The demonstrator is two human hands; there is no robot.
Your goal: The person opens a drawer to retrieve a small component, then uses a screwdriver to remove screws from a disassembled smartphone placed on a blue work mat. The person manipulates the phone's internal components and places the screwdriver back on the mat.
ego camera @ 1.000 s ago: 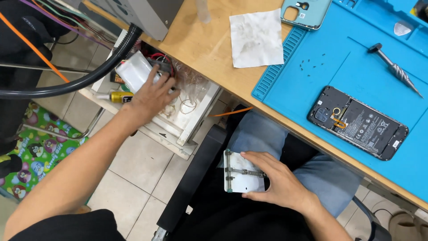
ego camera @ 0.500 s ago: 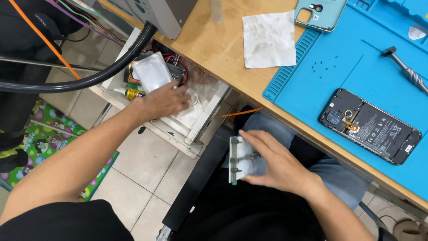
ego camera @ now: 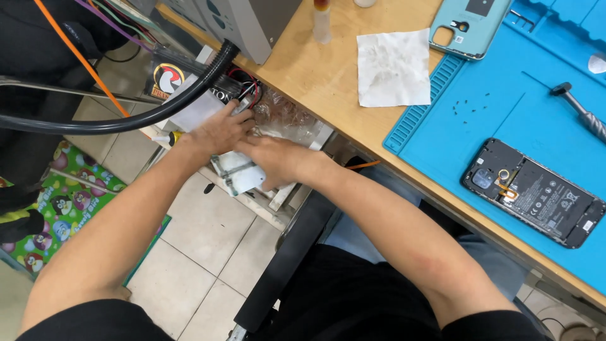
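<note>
The right hand is gripping a flat white phone part over the open drawer below the desk edge, while the left hand is reaching, fingers curled, among clear bags. A black hose is crossing just above; an opened phone is lying well apart on the blue mat

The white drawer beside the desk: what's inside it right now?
The white drawer holds clear plastic bags, red and black wires and a pale flat part gripped by the right hand. Both hands, the left hand too, cover whatever lies deeper.
</note>
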